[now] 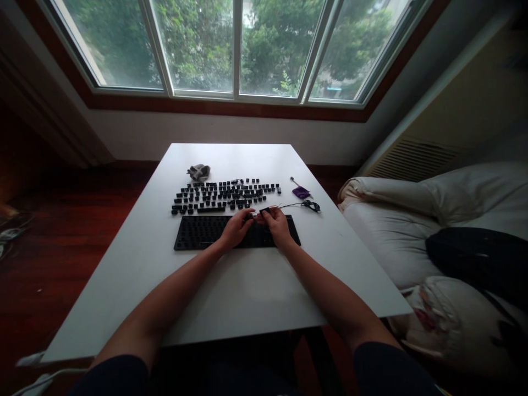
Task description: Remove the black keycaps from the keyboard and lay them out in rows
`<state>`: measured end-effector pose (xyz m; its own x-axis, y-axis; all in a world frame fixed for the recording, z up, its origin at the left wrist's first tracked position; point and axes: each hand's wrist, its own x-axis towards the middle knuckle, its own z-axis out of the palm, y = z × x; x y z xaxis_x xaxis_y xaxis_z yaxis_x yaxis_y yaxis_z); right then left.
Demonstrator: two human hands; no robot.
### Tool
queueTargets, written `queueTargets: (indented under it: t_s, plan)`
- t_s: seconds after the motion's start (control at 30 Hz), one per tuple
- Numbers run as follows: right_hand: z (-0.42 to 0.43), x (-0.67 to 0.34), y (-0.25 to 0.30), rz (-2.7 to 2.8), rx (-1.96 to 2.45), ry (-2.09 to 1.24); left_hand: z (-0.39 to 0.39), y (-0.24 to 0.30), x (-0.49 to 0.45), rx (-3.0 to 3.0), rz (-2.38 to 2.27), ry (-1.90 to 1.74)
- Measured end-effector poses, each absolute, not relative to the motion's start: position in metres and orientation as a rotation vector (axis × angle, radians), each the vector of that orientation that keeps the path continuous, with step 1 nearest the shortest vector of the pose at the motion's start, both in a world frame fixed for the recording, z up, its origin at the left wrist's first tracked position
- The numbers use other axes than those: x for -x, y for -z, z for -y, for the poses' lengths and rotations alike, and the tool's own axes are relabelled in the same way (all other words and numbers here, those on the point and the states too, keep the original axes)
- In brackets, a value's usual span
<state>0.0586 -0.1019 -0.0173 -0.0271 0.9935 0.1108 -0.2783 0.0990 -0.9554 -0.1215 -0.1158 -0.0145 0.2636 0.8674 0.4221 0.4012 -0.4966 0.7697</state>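
Observation:
A black keyboard (198,234) lies flat on the white table, stripped of keycaps at least over its left part. My left hand (236,228) is over the middle of the keyboard, fingers curled round something small and dark that I cannot make out. Just beside it, my right hand (277,224) pinches a small black keycap (264,210) between thumb and fingers above the keyboard's right part. The fingertips of both hands almost meet. Beyond the keyboard, several rows of loose black keycaps (211,209) are laid out on the table.
A crumpled grey cloth (199,172) lies behind the keycaps on the white table (136,286). To the right are a purple cloth or pouch (301,192), a thin brush-like stick (293,180) and a coiled black cable (311,205). A pale sofa (379,231) stands right of the table.

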Motion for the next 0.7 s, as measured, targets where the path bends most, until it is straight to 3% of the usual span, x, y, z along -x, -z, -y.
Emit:
queueTargets:
  t_s: [0.23, 0.43, 0.7]
  plan:
    - [0.099, -0.067, 0.013, 1.054, 0.949, -1.331, 0.119, 0.013, 0.122, -2.06, -1.18, -1.131]
    - [0.096, -0.075, 0.012, 0.953, 0.991, -1.494, 0.122, 0.004, 0.122, -2.441, -1.174, -0.904]
    - [0.096, -0.079, 0.004, 1.025, 1.028, -1.422, 0.121, -0.002, 0.124, -2.629, -1.086, -0.806]
